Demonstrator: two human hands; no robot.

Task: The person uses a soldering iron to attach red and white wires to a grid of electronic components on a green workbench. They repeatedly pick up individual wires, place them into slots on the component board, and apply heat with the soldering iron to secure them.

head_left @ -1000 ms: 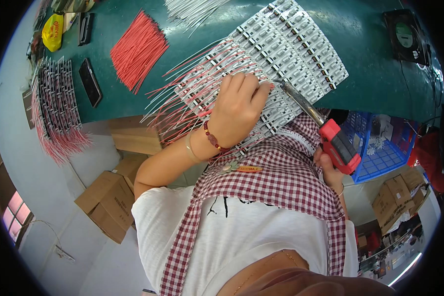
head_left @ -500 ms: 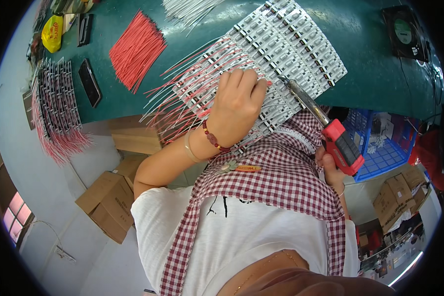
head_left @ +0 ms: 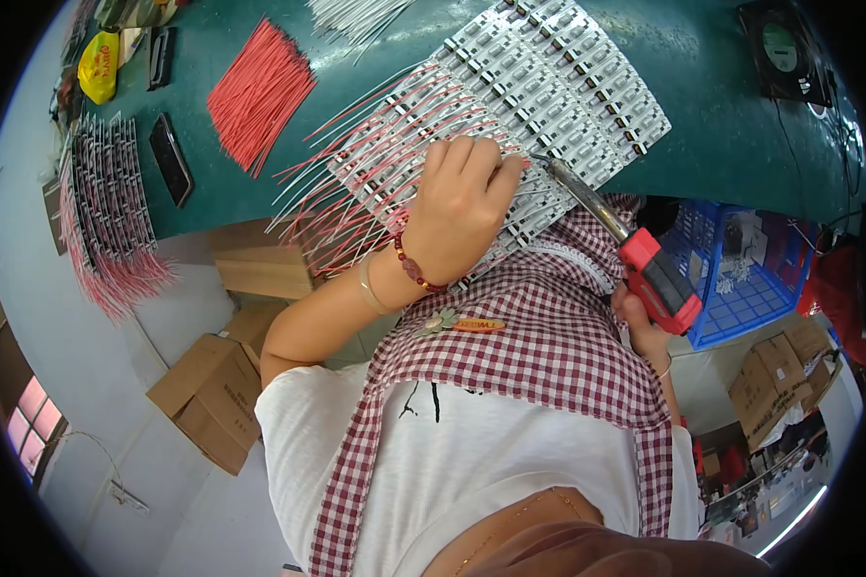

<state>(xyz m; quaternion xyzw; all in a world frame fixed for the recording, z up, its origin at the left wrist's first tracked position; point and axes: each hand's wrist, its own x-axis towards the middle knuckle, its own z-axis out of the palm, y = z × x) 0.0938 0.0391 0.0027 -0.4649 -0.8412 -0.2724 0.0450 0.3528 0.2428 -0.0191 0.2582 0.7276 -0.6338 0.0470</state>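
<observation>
One lettered orange apron badge (head_left: 480, 325), soldering iron (head_left: 660, 279) in right hand (head_left: 637, 313)

Yellow packet (head_left: 98, 67), orange apron tag (head_left: 479, 325): lettering; left carton (head_left: 202, 394): small dark print.

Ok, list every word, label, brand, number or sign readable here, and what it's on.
I leave wording uncopied.
Yellow packet: lettering, small.
Orange oval tag on the checked apron: small lettering, blurred.
Cardboard box at left: dark print, too small to read.
Black device: round label, too small to read.
Circuit panel: any markings too small to read.
White shirt: black strokes, can't tell whether letters.
</observation>
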